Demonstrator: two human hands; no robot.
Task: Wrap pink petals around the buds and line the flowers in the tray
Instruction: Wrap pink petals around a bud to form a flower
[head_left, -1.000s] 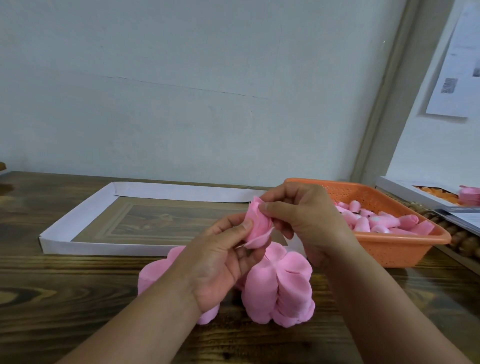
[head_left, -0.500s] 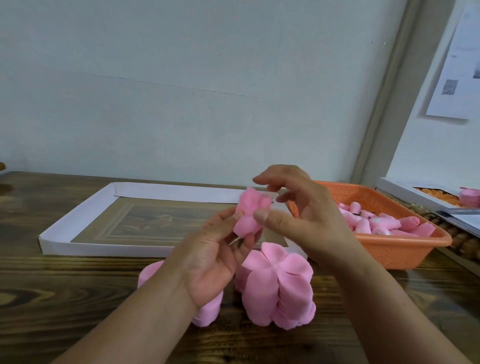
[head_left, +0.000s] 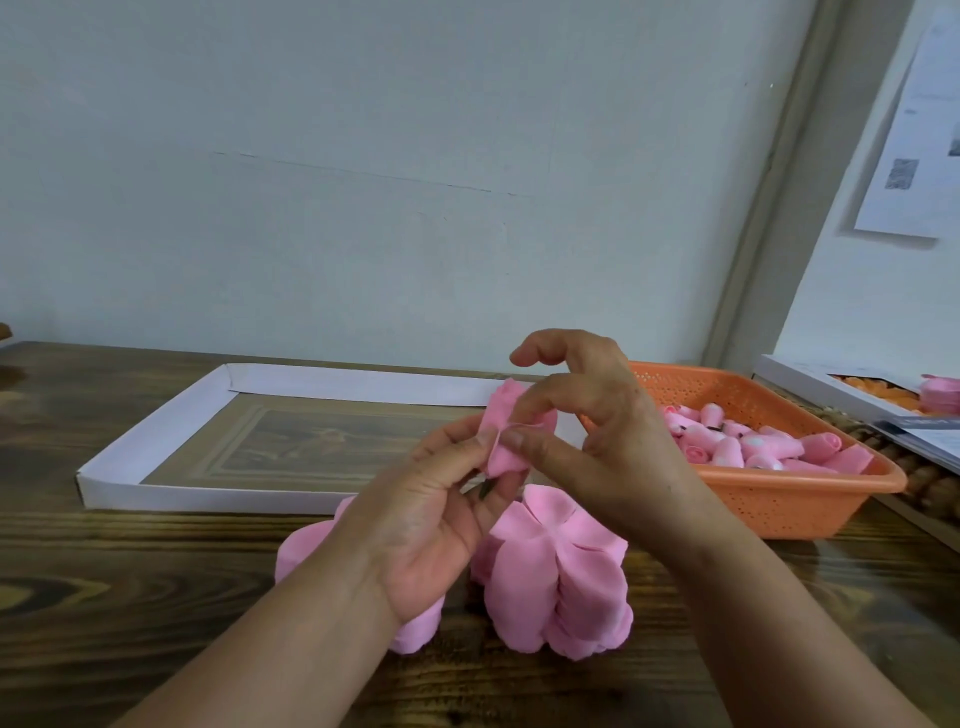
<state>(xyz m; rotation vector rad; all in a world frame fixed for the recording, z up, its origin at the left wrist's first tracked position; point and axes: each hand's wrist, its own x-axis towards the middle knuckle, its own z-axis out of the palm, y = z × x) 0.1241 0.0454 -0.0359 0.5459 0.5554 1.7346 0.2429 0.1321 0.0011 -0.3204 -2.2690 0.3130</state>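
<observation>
Both the left hand (head_left: 436, 499) and right hand (head_left: 587, 441) pinch one pink flower (head_left: 506, 441), fingers curled.

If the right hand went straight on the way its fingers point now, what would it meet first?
Most likely the pink flower that both hands pinch; the right hand points left onto it, with the left hand just behind.

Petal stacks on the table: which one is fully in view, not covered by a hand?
The right petal stack, in front of the orange basket, shows fully. The left petal stack lies mostly hidden under the left hand.
</observation>
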